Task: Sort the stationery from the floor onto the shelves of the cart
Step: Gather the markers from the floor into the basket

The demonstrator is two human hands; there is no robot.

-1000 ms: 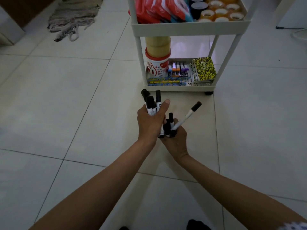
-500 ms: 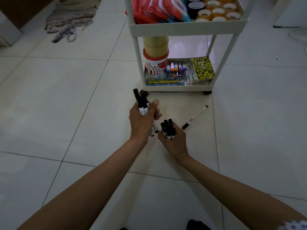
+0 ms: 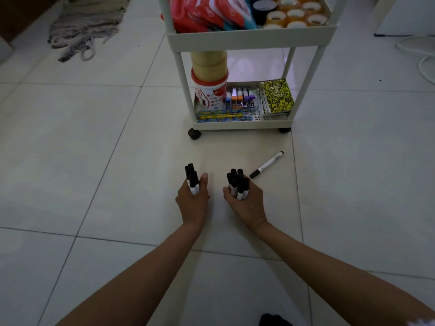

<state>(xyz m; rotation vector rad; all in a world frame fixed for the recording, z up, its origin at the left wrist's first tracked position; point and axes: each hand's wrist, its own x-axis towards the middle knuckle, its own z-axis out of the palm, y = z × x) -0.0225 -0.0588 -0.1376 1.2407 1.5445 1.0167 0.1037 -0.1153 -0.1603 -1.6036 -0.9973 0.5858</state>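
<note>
My left hand [image 3: 192, 200] grips a small bundle of black-capped white markers [image 3: 191, 177], caps pointing up. My right hand [image 3: 247, 203] grips a larger bundle of several markers [image 3: 237, 183], also upright. Both hands hover low over the tiled floor, a short gap between them. One loose marker [image 3: 267, 164] lies on the floor just right of my right hand. The white cart [image 3: 249, 37] stands straight ahead; its bottom shelf [image 3: 240, 125] holds tape rolls, staplers, pencils and yellow notebooks.
The cart's upper shelf carries red packets [image 3: 207, 12] and several tape rolls [image 3: 295, 16]. A grey rag [image 3: 87, 27] lies on the floor far left. White cables [image 3: 421, 52] curl at the far right. Cart wheels [image 3: 194, 133] rest on the tiles.
My hands have moved apart and lowered, each keeping its bundle. The marker that stuck out of my right hand a second ago now lies on the floor.
</note>
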